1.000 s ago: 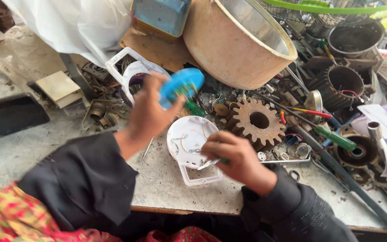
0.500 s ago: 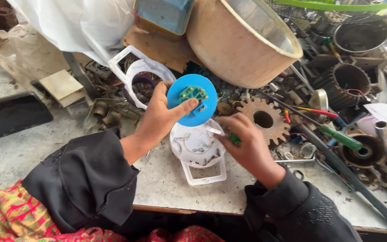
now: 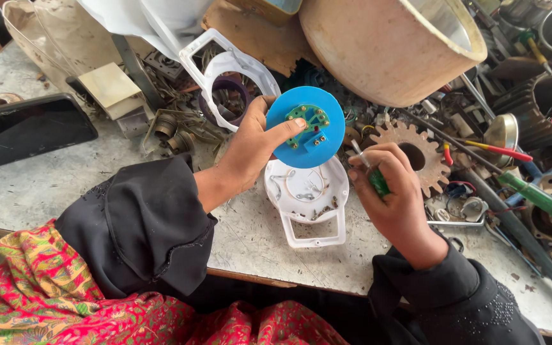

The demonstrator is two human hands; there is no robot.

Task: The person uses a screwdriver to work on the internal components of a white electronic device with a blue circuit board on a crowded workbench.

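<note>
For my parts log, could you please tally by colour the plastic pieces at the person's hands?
Blue round plastic disc, held in left hand: 1
White plastic housings, one under the disc, one behind: 2
Green-handled screwdriver in right hand: 1
Total: 4

A dark, blank phone screen, probably, lies flat at the bench's left.

Matt blue plastic disc, glossy white plastic housing — rusty rough metal gear, speckled stone-like benchtop.
</note>
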